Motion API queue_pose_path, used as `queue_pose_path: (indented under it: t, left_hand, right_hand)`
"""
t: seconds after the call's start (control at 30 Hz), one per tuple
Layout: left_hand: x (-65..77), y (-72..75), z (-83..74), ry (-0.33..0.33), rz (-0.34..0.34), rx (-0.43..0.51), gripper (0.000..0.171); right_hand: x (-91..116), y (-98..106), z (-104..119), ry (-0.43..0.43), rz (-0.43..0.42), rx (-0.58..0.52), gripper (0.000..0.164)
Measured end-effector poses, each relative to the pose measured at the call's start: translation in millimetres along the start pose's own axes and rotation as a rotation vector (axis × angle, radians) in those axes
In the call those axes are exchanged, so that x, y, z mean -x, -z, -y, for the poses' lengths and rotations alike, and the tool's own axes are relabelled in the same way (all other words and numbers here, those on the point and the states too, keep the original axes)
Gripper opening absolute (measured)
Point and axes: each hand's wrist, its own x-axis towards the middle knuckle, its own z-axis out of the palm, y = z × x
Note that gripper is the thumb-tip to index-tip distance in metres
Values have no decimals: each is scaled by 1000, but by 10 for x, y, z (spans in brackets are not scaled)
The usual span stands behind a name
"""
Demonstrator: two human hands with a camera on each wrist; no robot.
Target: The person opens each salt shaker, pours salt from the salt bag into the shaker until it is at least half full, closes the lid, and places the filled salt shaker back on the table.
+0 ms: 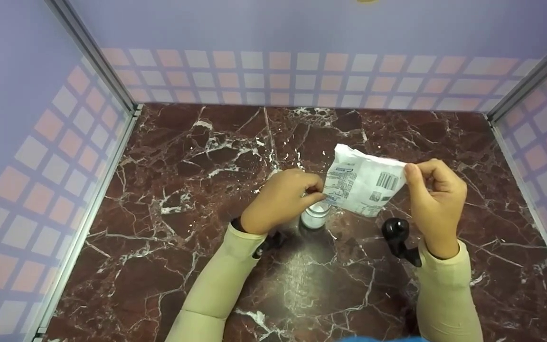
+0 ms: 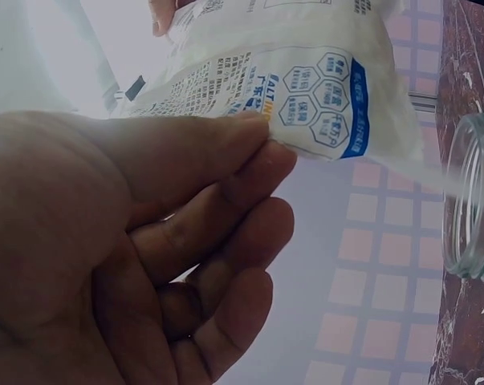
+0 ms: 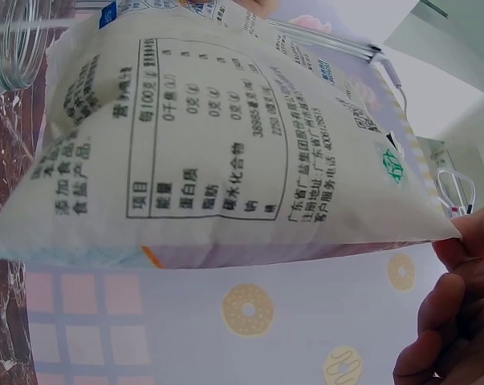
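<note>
A white printed bag of salt (image 1: 361, 183) is held tilted over a small glass jar (image 1: 315, 216). My left hand (image 1: 285, 197) pinches the bag's edge near its lower left corner, just above the jar. At the opposite upper corner, my right hand (image 1: 437, 199) grips the bag between thumb and fingers. A white stream runs from the bag toward the jar (image 2: 470, 196) in the left wrist view. White contents show inside the jar in the head view. Printed text and a table cover the bag's side (image 3: 201, 144) in the right wrist view.
White grains are scattered on the dark red marbled table (image 1: 207, 199) beyond the left hand. Purple panels with pink and white squares (image 1: 278, 71) enclose the table at the back and sides. A black wrist camera (image 1: 397, 232) sticks out beside the right sleeve.
</note>
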Motion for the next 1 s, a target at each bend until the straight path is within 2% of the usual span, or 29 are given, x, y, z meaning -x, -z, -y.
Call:
queue_pose_path:
  t: [0.5,1.0]
  left_hand:
    - [-9,-15,19,8,29,29,17]
    - [-42,-39,8,10,45,-20,18]
  right_hand:
    - [1,-58,102,33,-11,-10,23]
    - [-3,-46,75,36,-3,-1,22]
